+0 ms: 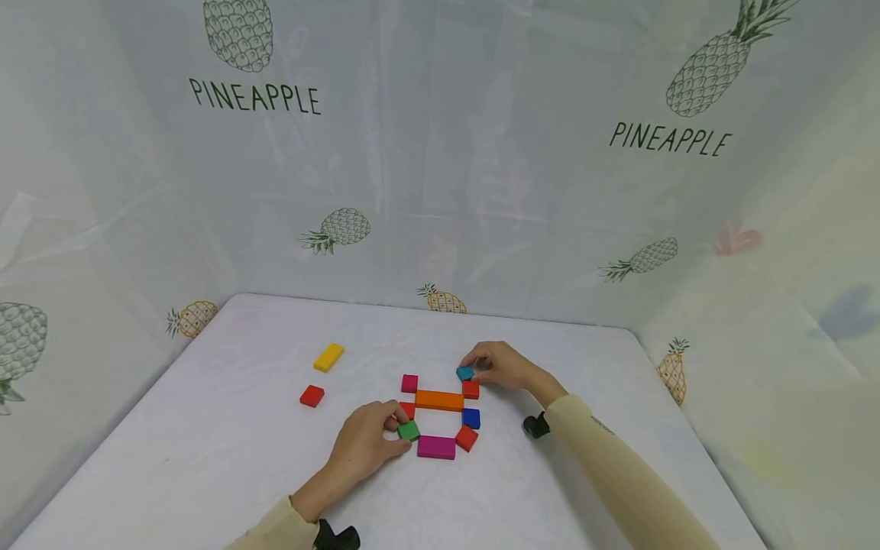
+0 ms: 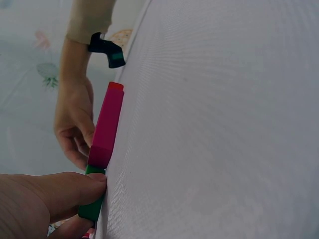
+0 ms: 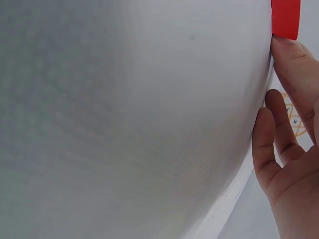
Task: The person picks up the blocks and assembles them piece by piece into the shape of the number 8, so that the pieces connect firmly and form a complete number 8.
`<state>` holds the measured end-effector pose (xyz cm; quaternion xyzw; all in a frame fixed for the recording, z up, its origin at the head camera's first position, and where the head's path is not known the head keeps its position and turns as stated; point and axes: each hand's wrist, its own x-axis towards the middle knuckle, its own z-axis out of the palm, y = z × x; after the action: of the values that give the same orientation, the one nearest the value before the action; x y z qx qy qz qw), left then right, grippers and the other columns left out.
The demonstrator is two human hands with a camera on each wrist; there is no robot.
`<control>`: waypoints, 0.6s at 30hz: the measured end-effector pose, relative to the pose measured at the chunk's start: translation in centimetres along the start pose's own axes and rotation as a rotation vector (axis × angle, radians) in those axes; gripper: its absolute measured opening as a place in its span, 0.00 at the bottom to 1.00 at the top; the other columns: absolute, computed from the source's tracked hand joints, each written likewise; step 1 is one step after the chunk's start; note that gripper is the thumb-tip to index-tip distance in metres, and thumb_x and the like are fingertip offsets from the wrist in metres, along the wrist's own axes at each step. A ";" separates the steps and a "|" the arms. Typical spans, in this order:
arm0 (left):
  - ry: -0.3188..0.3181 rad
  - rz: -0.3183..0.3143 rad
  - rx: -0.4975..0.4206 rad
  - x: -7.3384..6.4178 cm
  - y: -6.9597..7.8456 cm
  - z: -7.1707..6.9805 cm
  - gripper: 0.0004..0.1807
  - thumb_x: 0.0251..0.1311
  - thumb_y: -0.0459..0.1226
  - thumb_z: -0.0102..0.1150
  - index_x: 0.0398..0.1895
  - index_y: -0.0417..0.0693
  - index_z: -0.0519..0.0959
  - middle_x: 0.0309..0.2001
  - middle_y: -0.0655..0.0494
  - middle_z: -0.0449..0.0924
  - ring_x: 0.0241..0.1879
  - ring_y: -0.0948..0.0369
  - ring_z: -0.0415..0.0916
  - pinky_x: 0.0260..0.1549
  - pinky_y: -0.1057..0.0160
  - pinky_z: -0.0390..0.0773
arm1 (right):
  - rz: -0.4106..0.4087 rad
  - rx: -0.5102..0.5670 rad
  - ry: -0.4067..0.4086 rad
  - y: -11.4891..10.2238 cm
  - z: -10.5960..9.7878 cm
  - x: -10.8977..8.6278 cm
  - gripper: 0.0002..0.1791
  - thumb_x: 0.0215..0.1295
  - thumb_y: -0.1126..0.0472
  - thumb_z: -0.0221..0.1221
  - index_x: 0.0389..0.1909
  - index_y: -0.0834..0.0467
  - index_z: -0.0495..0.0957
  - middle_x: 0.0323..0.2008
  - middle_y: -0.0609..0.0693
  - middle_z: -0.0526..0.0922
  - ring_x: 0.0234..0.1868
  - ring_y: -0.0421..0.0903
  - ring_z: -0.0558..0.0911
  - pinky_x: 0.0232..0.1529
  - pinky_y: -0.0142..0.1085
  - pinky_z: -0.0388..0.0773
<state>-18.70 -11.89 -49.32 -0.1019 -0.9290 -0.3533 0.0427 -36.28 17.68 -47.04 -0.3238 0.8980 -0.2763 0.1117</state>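
Observation:
In the head view my left hand [image 1: 367, 439] pinches a green block [image 1: 409, 431] between thumb and fingers, at the near left corner of a ring of coloured blocks. The left wrist view shows its thumb on the green block's side, right against the end of a magenta block [image 2: 105, 127]. At the far right corner, my right hand [image 1: 505, 365] holds a light blue block [image 1: 465, 373] by its sides, just beyond a red block [image 1: 470, 390]. The ring also has a long orange block [image 1: 439, 400], a dark blue block [image 1: 470, 418] and a tilted red block [image 1: 467, 438].
A yellow block [image 1: 328, 357] and a separate red block [image 1: 312, 396] lie on the white table [image 1: 206, 428] left of the ring. A pink block [image 1: 409, 383] sits at its far left corner. Pineapple-printed sheeting [image 1: 440, 153] hangs behind the table and along both sides.

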 end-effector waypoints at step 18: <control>0.000 0.007 -0.003 0.1 -0.1 0.0 0.16 0.51 0.40 0.84 0.38 0.57 0.83 0.32 0.63 0.77 0.35 0.63 0.72 0.35 0.63 0.73 | 0.017 0.004 -0.009 -0.2 0.0 0.1 0.16 0.68 0.65 0.71 0.54 0.47 0.89 0.52 0.44 0.85 0.54 0.47 0.80 0.60 0.44 0.82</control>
<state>-18.81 -11.95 -49.38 -0.1050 -0.9282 -0.3543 0.0439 -36.31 17.50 -46.94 -0.3170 0.8996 -0.2758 0.1189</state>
